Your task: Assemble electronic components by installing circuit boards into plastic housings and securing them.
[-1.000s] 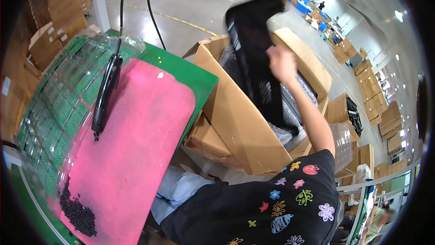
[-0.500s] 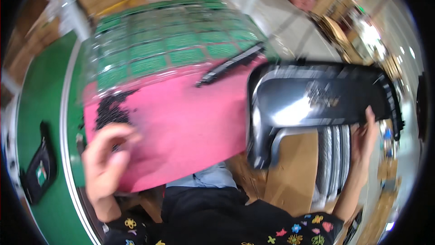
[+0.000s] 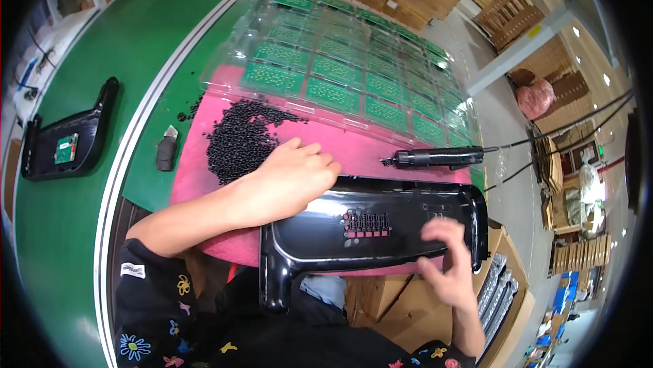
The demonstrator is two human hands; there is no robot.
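A glossy black plastic housing [image 3: 326, 232] with a handle-like leg lies on the pink mat [image 3: 333, 133] before me. Small slots and holes sit in its middle. My left hand [image 3: 299, 172] covers its far left corner, fingers curled inward; what they hold, if anything, is hidden. Over the housing's right part hovers my right hand [image 3: 449, 259], thumb and fingers apart, holding nothing. A heap of small black screws [image 3: 241, 138] lies beyond my left forearm. Across the mat's far right rests a black electric screwdriver [image 3: 435, 158], bit pointing left.
Clear trays of green circuit boards [image 3: 367, 62] stand behind the mat. On the green bench at left lies another black housing [image 3: 92, 140] carrying a small circuit board [image 3: 66, 149]. A dark wrapped blade-like tool [image 3: 166, 150] lies near the rail. A cardboard box [image 3: 507, 259] stands at lower right.
The housing has come from the right, where my right hand held it, down onto the mat. My right hand has let go; my left has moved onto its corner. The view has turned.
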